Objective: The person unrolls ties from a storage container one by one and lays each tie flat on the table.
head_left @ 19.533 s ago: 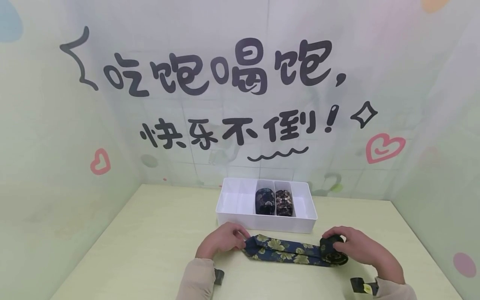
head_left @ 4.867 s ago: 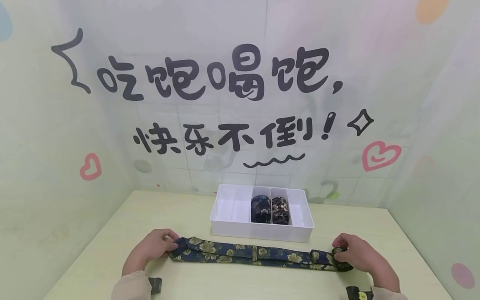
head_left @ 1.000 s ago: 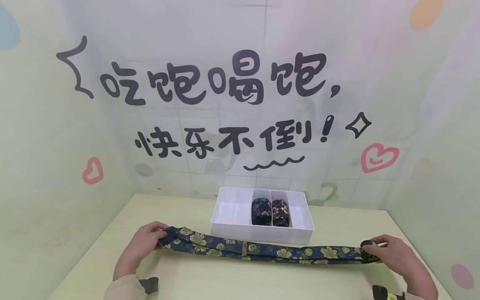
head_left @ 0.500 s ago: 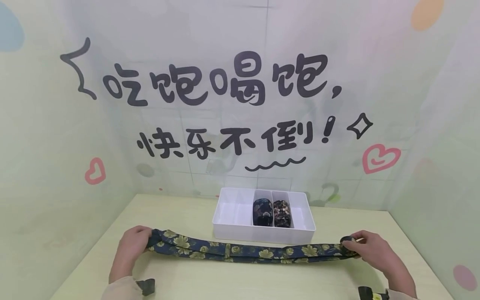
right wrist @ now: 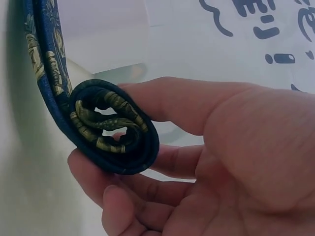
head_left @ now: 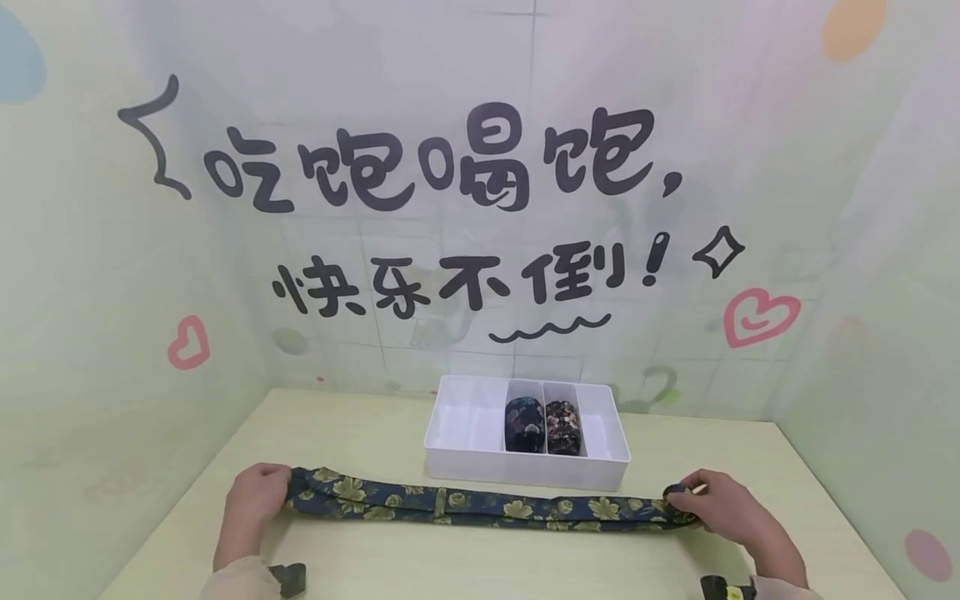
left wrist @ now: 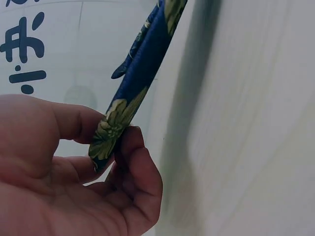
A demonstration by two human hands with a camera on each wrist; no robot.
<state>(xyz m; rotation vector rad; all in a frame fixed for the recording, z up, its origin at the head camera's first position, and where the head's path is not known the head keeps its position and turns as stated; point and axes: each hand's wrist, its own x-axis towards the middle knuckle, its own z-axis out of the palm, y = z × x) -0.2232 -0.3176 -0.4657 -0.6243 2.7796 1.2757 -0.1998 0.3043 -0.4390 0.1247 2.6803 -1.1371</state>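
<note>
A navy necktie [head_left: 495, 505] with yellow-green flowers stretches sideways between my hands, in front of the white divided box. My left hand [head_left: 252, 496] pinches its left end between thumb and fingers; the left wrist view shows that end of the necktie [left wrist: 135, 78] with a flower at the fingertips. With my right hand [head_left: 731, 504] I hold the other end, wound into a small roll. Up close in the right wrist view, the loose coil [right wrist: 114, 129] has gaps at its centre, with the thumb above and fingers below it.
Behind the necktie stands the white box [head_left: 517, 468] with dividers. A dark blue floral roll [head_left: 524, 425] and a black-and-tan floral roll [head_left: 563, 429] sit in its middle compartments. The pale table [head_left: 360, 433] meets printed walls at the back and sides.
Since the earliest frame the roll has become smaller and the stretched length longer, with my left hand farther left. Over the last second both hands and the necktie have shifted left.
</note>
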